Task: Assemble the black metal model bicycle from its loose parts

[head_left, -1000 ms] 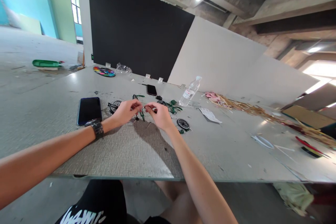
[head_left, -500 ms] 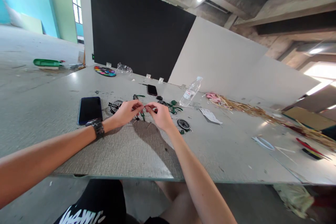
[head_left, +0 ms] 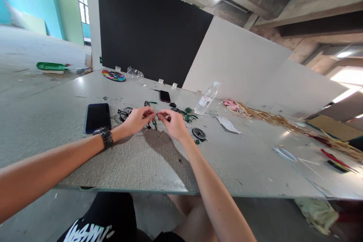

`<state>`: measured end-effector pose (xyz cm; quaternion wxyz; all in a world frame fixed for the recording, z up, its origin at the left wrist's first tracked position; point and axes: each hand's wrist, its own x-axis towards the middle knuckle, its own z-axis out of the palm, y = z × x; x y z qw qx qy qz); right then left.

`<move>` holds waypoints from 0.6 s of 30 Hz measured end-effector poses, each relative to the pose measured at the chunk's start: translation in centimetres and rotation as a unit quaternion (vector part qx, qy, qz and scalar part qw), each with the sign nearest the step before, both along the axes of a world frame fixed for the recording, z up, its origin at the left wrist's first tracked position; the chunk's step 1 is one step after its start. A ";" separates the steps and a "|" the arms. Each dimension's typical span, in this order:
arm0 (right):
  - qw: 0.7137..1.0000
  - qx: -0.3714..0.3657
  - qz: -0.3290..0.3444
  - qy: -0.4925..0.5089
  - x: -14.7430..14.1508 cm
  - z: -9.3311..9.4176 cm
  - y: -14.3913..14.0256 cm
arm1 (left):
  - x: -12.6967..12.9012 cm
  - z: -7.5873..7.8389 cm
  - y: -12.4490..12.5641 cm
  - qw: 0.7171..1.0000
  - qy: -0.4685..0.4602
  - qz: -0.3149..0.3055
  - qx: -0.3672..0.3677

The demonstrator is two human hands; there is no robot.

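Note:
My left hand point(head_left: 139, 118) and my right hand point(head_left: 173, 121) meet fingertip to fingertip over the table, both pinched closed. Whatever sits between the fingertips is too small to make out. Just below them a green model bicycle part point(head_left: 154, 123) shows, partly covered by the fingers. Beside my left hand lies a black spoked wheel point(head_left: 124, 114). Behind my right hand are green frame pieces point(head_left: 190, 117), and to its right a second small wheel point(head_left: 199, 133) lies flat. A thin pin-like piece point(head_left: 161, 134) rests on the table between my wrists.
A tablet-like phone point(head_left: 98, 118) lies left of my wrist, and a smaller phone point(head_left: 164, 96) lies behind the parts. A plastic bottle point(head_left: 207, 99) stands at the back, near a paper sheet point(head_left: 227, 124). Wood strips point(head_left: 263, 115) and red-handled pliers point(head_left: 334, 157) are at right.
The view has shifted very slightly. Both hands keep the same pinched pose, with no clear movement of the parts.

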<state>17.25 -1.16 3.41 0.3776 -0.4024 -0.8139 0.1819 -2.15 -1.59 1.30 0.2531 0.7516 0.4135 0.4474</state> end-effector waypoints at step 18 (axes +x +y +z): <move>1.000 0.010 0.000 -0.014 0.0 0.3 -0.2 | 0.1 0.7 -0.5 1.000 0.011 0.023 0.009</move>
